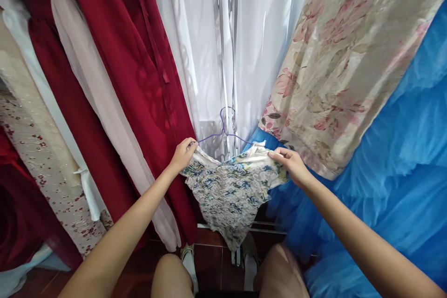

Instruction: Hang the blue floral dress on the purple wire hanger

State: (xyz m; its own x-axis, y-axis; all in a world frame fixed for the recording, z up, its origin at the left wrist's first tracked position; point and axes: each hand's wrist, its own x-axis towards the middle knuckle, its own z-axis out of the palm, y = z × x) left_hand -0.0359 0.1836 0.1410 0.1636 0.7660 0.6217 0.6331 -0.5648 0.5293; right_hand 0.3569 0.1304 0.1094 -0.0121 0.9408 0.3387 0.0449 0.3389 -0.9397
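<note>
Left hand (183,153) at nine, right hand (291,164) at three, each pinching the floral top (230,191) on its purple hanger (223,132); an even, level pull seems best.

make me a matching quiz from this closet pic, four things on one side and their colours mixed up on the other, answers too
Things:
1. wire hanger
2. tulle fabric
3. long dress at left
4. small top on the hanger

Colours:
a. dark red
b. cream with blue flowers
c. purple
d. bright blue

Pairs: 1-c, 2-d, 3-a, 4-b
</note>
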